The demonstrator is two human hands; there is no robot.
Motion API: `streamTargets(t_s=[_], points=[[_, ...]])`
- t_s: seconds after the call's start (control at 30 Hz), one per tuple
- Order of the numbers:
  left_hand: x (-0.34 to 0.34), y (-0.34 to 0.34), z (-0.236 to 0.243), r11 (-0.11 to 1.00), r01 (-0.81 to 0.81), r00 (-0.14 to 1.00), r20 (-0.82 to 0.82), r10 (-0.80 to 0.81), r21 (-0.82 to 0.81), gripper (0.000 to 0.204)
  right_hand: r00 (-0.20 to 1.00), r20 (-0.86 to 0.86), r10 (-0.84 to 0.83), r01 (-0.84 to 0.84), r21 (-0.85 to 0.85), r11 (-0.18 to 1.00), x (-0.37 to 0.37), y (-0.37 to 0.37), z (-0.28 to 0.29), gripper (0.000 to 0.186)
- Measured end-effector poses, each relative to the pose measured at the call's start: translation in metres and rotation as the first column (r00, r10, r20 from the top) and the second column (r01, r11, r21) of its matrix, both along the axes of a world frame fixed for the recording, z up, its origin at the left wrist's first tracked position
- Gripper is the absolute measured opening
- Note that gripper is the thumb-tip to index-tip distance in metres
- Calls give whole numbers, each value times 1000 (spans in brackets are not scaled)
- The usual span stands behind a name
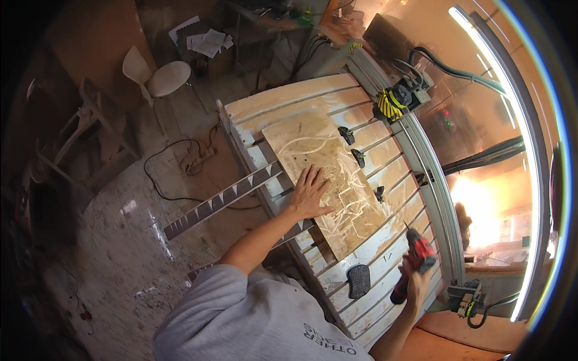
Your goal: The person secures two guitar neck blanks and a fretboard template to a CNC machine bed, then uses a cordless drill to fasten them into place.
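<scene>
My left hand (310, 195) lies flat with its fingers spread on a thin wooden board (301, 135) with curved grooves and pale shavings over it. My right hand (415, 278) is wrapped round the grip of a red and black cordless drill (422, 253). A thin bit points up and away from the drill's front, apart from the board. Three black clamps (359, 157) stand along the board's far right edge. Nearer to me, a black oval pad or brush (359, 281) rests on the slotted machine bed (385, 246), left of the drill, with small screw-like pieces close by.
A gantry rail (442, 198) with a yellow-and-black striped machine head (391, 105) borders the bed on the right. Dark strips with pale triangles (223, 198) jut out left from the bed. A black cable (159, 192) trails over the floor near a white chair (168, 78).
</scene>
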State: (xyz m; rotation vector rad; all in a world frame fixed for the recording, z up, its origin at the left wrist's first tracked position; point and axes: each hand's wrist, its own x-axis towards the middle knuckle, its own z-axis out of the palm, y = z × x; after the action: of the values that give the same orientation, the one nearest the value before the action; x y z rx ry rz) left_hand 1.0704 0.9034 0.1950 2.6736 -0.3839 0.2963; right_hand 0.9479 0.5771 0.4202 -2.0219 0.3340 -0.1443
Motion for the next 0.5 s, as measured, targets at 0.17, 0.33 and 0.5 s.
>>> streamTargets(t_s=[0.17, 0.33, 0.5], points=[[0, 6, -2, 994, -27, 1000, -12, 26, -110, 91, 914, -119, 388, -392, -8, 920, 88, 112, 20, 63], [1, 3, -4, 962, -17, 993, 108, 48, -273, 88, 815, -263, 516, -567, -175, 805, 145, 198, 7, 38], [2, 5, 0, 942, -9, 980, 185, 76, -335, 84, 732, -362, 577, -666, -200, 719, 180, 250, -12, 31]])
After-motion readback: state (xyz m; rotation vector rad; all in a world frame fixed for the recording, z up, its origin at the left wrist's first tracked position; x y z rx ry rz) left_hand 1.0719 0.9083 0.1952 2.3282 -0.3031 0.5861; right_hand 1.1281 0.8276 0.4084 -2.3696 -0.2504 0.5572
